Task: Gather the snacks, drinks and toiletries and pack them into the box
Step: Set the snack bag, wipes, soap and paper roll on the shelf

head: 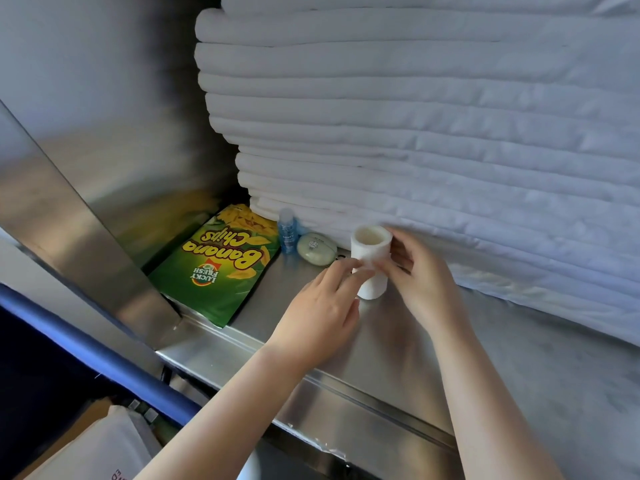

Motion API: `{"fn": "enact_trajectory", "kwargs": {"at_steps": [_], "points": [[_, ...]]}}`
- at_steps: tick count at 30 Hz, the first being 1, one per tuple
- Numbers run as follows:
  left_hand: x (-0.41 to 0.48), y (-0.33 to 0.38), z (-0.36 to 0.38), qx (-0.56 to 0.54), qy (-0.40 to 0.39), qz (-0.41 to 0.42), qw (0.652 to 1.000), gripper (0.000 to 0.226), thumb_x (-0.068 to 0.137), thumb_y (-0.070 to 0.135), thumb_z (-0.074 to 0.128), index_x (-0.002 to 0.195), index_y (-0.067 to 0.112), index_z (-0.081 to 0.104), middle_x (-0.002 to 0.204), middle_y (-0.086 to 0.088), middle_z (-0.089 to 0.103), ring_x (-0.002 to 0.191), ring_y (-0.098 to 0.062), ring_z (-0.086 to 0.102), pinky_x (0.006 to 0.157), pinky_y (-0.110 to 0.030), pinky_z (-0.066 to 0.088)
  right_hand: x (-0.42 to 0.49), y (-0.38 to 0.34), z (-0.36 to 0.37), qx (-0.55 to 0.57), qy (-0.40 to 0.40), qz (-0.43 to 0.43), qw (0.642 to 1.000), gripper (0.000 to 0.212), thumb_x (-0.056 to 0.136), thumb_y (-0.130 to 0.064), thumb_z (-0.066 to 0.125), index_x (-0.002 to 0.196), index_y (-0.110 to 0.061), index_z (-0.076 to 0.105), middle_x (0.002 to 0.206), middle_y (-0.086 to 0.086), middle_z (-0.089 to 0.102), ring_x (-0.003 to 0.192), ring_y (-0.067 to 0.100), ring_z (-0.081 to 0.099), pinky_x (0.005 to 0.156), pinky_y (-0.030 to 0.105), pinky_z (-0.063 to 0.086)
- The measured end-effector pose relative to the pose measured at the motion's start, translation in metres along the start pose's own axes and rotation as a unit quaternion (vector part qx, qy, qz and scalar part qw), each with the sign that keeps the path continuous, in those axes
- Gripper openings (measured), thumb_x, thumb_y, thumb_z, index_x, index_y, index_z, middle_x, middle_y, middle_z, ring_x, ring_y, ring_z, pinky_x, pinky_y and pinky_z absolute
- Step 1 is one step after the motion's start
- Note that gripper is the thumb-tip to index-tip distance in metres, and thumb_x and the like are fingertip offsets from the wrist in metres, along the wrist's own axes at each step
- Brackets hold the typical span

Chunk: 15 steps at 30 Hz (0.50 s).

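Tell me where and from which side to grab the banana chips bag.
Grip the banana chips bag by its near corner, coming from the front. It lies flat on the steel shelf, left side tucked by the metal post, so that corner at the shelf lip looks freest.

Shelf (398,341) with towels (415,116) stacked on its back and right part. Before the stack's left foot, from left to right: chips bag (221,268) lying flat at the shelf's left end; bottle (288,232) upright, just beside the bag's far right corner; soap (317,249) just right of the bottle; roll (371,258) upright, further right. Left hand (318,317) pinches the roll's near left side; right hand (420,278) holds its right side. Rail (104,351) runs below and left of the shelf's front edge
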<state>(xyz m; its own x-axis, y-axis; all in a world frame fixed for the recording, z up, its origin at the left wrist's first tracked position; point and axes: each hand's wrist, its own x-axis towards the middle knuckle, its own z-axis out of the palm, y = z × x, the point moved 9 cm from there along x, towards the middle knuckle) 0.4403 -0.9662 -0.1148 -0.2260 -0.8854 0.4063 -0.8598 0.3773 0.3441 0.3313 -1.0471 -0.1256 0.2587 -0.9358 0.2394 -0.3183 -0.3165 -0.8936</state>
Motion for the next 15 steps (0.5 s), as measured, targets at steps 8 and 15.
{"fn": "enact_trajectory", "kwargs": {"at_steps": [8, 15], "points": [[-0.009, -0.002, 0.023, 0.007, -0.024, -0.011, 1.0, 0.046, 0.079, 0.006, 0.06, 0.124, 0.009, 0.055, 0.143, -0.009, 0.039, 0.106, -0.028, 0.058, 0.066, -0.032, 0.053, -0.012, 0.003, -0.012, -0.013, 0.073, -0.006, 0.997, 0.039, 0.084, -0.014, 0.066, 0.116, -0.035, 0.057, 0.108, -0.019, 0.066, 0.095, -0.007, 0.061, 0.078, 0.008, 0.046], [-0.005, -0.006, 0.039, -0.042, -0.031, -0.031, 0.998, 0.045, 0.085, 0.008, 0.056, 0.129, 0.009, 0.049, 0.152, -0.007, 0.021, 0.117, -0.028, 0.052, 0.069, -0.042, 0.054, -0.015, 0.002, -0.019, -0.031, 0.157, -0.014, 0.987, 0.041, 0.077, -0.015, 0.074, 0.11, -0.031, 0.055, 0.104, -0.015, 0.064, 0.091, -0.004, 0.061, 0.076, 0.01, 0.047]]}}
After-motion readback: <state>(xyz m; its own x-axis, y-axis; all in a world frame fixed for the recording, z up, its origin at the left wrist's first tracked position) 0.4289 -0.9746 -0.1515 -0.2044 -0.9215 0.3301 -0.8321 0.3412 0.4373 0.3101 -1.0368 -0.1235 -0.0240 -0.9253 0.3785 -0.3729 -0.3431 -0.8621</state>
